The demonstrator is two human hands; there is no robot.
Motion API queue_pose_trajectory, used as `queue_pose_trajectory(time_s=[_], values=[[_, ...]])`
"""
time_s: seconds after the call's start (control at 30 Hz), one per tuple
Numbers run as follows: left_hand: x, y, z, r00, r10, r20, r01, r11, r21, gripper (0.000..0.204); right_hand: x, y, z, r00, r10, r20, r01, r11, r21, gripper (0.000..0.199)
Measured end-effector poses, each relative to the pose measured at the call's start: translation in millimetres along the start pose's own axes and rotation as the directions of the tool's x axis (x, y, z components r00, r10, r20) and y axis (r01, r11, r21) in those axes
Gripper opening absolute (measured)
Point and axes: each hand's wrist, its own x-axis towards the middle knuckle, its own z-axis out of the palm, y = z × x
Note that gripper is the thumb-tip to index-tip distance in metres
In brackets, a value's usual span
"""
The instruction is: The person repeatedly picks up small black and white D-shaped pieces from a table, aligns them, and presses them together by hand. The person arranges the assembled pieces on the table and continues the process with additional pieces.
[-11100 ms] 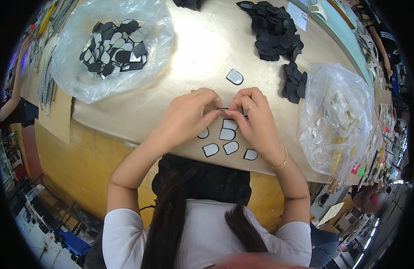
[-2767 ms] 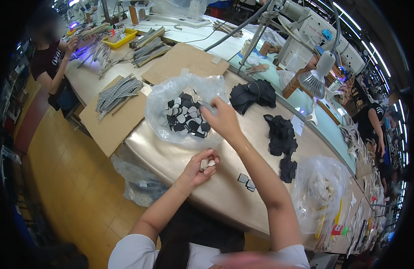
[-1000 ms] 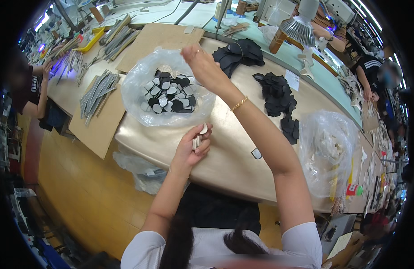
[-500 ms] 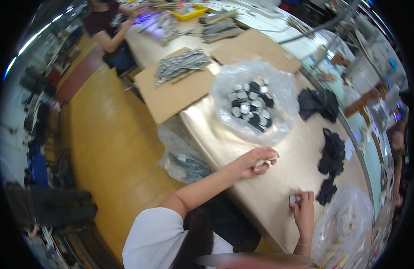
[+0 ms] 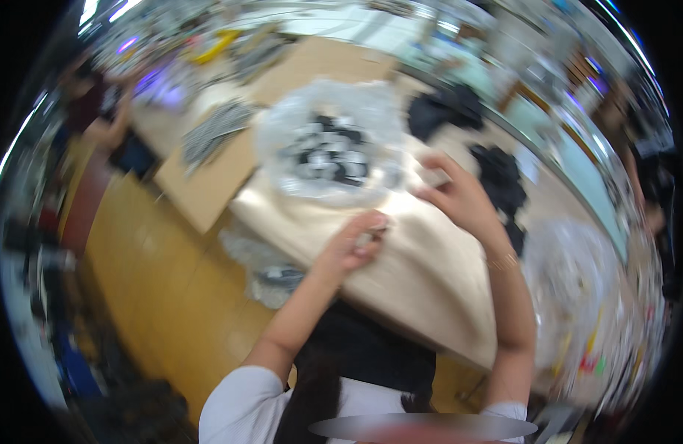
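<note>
The picture is motion-blurred. My left hand (image 5: 355,244) is closed around a small stack of pale flat pieces at the near edge of the beige table (image 5: 430,274). My right hand (image 5: 460,196) is raised over the table with a small light flat piece (image 5: 435,176) pinched at its fingertips. Just left of it lies a clear plastic bag (image 5: 330,152) heaped with black and white flat pieces. A bracelet sits on my right wrist.
Piles of black pieces (image 5: 497,181) lie beyond my right hand. Another clear bag (image 5: 571,274) of pale pieces sits at the right. A cardboard sheet (image 5: 208,185) with grey strips lies to the left. Another person (image 5: 97,118) works at far left. A plastic bag (image 5: 263,270) hangs under the table.
My right hand has risen from the table's near edge toward the bag of pieces, holding a small piece. My left hand keeps its stack. The view has swung and blurred.
</note>
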Motion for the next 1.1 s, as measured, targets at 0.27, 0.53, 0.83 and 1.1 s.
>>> queue_pose_trajectory(time_s=[0.27,0.53,0.83,1.1], values=[[7,7,1,0.967,0.055,0.25,-0.067,0.997,0.04,0.015,-13,45,-6,0.961,-0.115,-0.252,-0.027,0.868,-0.496,0.029],[5,5,0,0.98,0.089,0.179,-0.085,0.996,-0.032,0.008,-92,106,-80,0.604,0.257,-0.755,-0.284,0.954,0.098,0.028],[7,6,2,0.976,0.112,0.189,-0.119,0.993,0.026,0.008,-159,110,-74,0.821,0.188,-0.539,-0.459,0.78,-0.427,0.047],[-1,0,11,0.967,0.179,0.181,-0.21,0.962,0.175,0.01,-160,67,0,0.91,0.169,-0.378,-0.352,0.798,-0.489,0.05]])
